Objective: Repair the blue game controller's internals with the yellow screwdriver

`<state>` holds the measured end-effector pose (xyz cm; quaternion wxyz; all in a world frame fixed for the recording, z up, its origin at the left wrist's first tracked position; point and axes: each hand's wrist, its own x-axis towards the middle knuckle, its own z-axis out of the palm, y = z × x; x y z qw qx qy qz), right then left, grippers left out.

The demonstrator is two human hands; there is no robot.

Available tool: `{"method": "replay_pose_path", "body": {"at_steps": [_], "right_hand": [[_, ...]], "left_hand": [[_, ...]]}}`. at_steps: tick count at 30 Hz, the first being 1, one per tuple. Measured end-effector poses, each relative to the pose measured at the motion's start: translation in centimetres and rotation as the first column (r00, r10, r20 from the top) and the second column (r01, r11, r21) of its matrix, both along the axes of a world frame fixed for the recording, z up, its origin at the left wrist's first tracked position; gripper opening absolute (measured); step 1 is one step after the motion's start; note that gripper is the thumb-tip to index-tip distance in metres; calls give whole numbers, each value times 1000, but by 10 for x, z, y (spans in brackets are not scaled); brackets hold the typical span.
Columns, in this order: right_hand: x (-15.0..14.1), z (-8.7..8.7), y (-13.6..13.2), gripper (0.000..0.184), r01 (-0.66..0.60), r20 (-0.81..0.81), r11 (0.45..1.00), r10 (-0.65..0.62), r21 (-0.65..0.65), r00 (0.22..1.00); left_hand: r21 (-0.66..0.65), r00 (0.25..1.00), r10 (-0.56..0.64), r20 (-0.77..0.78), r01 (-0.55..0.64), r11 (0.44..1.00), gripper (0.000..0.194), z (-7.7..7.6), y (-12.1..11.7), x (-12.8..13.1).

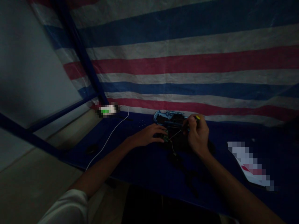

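My left hand [149,135] pinches a small green circuit board [166,137] between thumb and fingers. My right hand [198,133] is closed round a screwdriver with a yellow-ended handle [197,117]. Its thin metal shaft [176,134] slants down to the left, and the tip is at or very near the board; contact cannot be made out. A thin wire [173,146] runs from the board down to a dark part on the table. Just behind the hands lies a shiny blue plastic shell [161,117], like a toy car body, with black parts inside.
The blue table [149,168] is dimly lit. A white cable [107,137] crosses its left side from a device with a green light [105,110]. A white packet or booklet [249,168] lies at right. Behind are a striped sheet [177,62] and a blue frame post [79,49].
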<state>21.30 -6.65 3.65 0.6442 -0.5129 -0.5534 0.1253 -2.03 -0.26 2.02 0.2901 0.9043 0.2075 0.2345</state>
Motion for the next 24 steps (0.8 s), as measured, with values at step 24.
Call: {"method": "replay_pose_path", "body": {"at_steps": [24], "right_hand": [[-13, -2, 1, 28, -48, 144, 999, 47, 4, 989]], "left_hand": [[-90, 993, 31, 117, -21, 996, 33, -9, -1, -2]]}}
